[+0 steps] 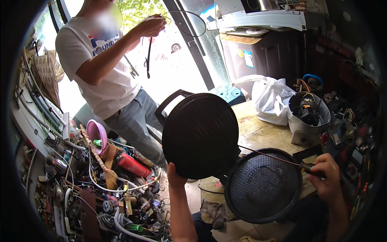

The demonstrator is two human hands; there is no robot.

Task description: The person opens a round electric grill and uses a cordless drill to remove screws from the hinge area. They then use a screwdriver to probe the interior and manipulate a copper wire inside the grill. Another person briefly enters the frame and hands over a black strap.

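Observation:
A round black electric griddle stands opened in front of me. Its dark upper half is raised, with a looped handle at the far left, and its lower half has a dimpled plate. My left hand grips the lower left rim of the raised half; some fingers are hidden behind it. In my right hand is a screwdriver with a dark handle and a long thin shaft. The shaft crosses above the lower half, its tip near the hinge side.
Another person stands at the far left holding a thin black cable. On the wooden table are a white plastic bag and a whitish container with a motor-like part. A red extinguisher lies among clutter; a grey cloth is nearby.

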